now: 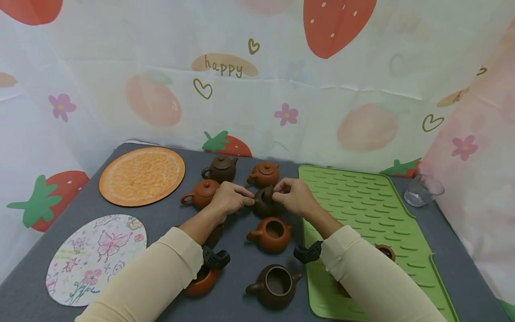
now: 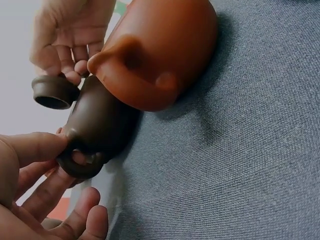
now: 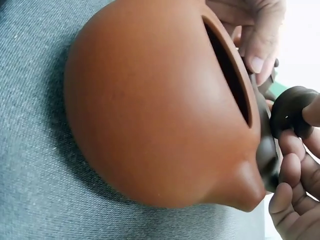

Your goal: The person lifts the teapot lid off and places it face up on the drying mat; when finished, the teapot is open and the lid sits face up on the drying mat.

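My left hand point(image 1: 230, 200) pinches the ring handle of a dark brown teapot point(image 2: 97, 117) between thumb and fingers. My right hand point(image 1: 297, 198) holds a dark lid point(image 2: 54, 92) by its knob. The lid is tilted and apart from the pot, just above its opening point(image 1: 263, 206). In both wrist views an open reddish-brown teapot point(image 3: 155, 100) stands in front of the dark one and hides part of it. Beside my left hand sits a lidded orange-brown teapot point(image 1: 204, 192).
Behind stand two lidded teapots, one dark point(image 1: 223, 169) and one reddish point(image 1: 265, 173). Nearer is an open dark teapot point(image 1: 277, 286). A green mat point(image 1: 362, 214) and clear glass point(image 1: 420, 194) lie right; an orange round mat point(image 1: 141, 175) and a drawn-on oval mat point(image 1: 96, 259) left.
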Available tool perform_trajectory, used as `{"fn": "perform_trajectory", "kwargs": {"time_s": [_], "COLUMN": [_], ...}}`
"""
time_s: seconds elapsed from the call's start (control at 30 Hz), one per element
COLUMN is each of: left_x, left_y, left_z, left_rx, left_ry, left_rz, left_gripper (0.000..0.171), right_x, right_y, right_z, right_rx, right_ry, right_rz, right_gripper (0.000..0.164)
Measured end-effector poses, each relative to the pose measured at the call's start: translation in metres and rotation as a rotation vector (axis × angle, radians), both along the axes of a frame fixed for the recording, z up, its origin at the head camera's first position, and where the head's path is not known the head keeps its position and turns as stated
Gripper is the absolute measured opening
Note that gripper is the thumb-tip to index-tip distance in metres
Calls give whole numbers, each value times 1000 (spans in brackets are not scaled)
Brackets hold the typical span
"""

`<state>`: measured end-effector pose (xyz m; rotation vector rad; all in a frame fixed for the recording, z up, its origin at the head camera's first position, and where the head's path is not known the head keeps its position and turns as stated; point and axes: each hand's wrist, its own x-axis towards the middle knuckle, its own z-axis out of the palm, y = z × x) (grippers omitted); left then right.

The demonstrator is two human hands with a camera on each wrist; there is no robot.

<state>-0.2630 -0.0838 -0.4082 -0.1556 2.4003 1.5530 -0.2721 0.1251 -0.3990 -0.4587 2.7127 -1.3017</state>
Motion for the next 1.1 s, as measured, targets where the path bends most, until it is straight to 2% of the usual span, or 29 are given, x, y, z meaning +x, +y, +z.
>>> {"fn": "perform_trajectory", "kwargs": {"time_s": [0.13,0.27,0.4,0.47,0.77,1.0,1.1], "left_x": [0,0,-1,-1,0,0,0], "left_y": [0,0,1,1,1,1,1], "left_z": [0,1,1,1,1,1,0], "left_rx": [-7,-7,0,1,0,-3,-8], "left_ry": [0,-2,-7,-5,-1,2,1], "left_rz": [2,0,-2,-3,-4,-8,-8], "left_gripper": [4,4,4,4,5,6,6], "right_x": [0,-1,-1,-2,1,3,5], "right_y": [1,3,5,6,10,17,22], "right_z": [1,2,4,5,11,20,23], "right_rx": [-93,-250,-373,-418,-647,-657,-650], "right_ry": [-60,-151,-224,-255,-386,-384,-367], "right_rz": [-20,-16,-4,10,96,90,91], "right_gripper": [4,8,36,45,39,40,46]}}
